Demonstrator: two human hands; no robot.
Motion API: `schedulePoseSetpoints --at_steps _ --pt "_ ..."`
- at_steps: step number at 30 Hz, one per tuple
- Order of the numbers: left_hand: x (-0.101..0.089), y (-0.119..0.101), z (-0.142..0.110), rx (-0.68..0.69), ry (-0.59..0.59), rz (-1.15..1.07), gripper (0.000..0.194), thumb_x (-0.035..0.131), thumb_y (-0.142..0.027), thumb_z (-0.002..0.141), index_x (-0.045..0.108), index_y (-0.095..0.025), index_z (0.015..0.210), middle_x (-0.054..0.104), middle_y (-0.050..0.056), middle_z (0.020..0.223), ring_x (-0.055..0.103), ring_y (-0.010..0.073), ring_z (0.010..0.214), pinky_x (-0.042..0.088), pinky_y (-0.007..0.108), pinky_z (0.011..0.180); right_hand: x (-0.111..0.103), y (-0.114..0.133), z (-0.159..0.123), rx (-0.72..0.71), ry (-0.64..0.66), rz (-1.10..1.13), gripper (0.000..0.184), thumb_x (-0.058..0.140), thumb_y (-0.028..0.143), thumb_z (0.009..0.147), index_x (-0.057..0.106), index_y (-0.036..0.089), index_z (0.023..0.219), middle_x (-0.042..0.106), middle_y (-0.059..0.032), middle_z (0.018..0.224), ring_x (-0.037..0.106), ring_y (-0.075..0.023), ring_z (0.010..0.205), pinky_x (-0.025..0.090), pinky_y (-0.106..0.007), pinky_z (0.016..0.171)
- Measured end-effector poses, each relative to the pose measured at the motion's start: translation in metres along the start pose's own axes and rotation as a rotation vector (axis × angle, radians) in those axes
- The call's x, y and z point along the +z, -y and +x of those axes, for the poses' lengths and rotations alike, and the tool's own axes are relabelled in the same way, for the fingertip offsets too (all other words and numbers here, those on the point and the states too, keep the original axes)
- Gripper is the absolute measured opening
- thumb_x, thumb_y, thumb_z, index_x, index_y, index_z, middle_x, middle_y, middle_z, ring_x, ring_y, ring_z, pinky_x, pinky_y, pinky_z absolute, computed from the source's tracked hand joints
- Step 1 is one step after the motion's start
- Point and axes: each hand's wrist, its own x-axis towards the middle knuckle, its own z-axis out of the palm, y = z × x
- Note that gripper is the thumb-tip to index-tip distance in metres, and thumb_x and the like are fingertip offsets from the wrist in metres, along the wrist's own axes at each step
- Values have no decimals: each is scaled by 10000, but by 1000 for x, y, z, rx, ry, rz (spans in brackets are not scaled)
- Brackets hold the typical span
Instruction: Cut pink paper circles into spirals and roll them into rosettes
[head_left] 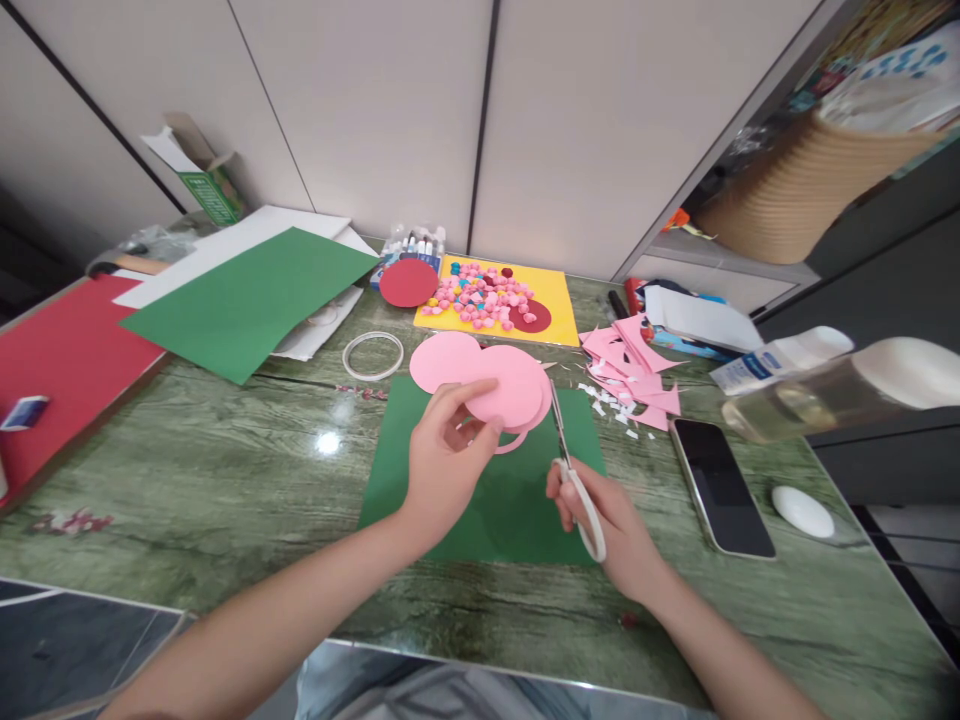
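Between thumb and fingers, my left hand (452,460) pinches a pink paper circle (510,388), raised over a green sheet (495,515) on the table. A strip of pink paper curls off the circle's lower right edge. My right hand (600,510) has its fingers in the handles of white-handled scissors (589,515). Their blades point away from me, along the circle's right edge; whether they touch the paper I cannot tell. Another pink circle (442,362) shows just behind, to the left.
Pink paper scraps (634,365) lie on the right, near a phone (721,487), a white mouse-like object (802,511) and a bottle (817,395). Small pink balls (480,295) cover a yellow sheet (559,290) behind. A tape roll (373,356) and green paper (262,295) are left.
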Motion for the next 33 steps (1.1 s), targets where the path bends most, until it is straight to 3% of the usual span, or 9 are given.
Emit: schedulePoseSetpoints --at_steps 19,24,28,33 --pt "0 -2 0 -9 -3 19 283 627 -151 748 638 -222 1021 574 43 1013 559 148 941 509 251 774 -2 -3 2 19 -37 2 360 364 499 927 486 204 761 435 36 559 433 -127 530 323 -246 506" --pt "0 -1 0 -9 -9 10 279 631 -147 744 641 -221 1013 570 44 1010 558 150 951 512 255 782 -13 -11 14 48 -169 318 368 406 530 897 501 200 765 434 36 537 419 -123 490 322 -254 489" --pt "-1 -1 1 -20 -5 -2 284 627 -138 745 639 -222 1016 566 45 1015 559 145 937 514 252 779 -39 -21 29 54 -349 650 369 354 507 915 498 214 742 382 36 552 359 -123 478 323 -260 489" --pt "0 -1 2 -19 0 -28 291 629 -118 741 639 -221 1013 561 35 1004 555 129 930 507 229 774 -71 -32 38 214 -201 1052 446 331 597 885 551 219 795 440 8 663 421 -140 566 432 -317 591"
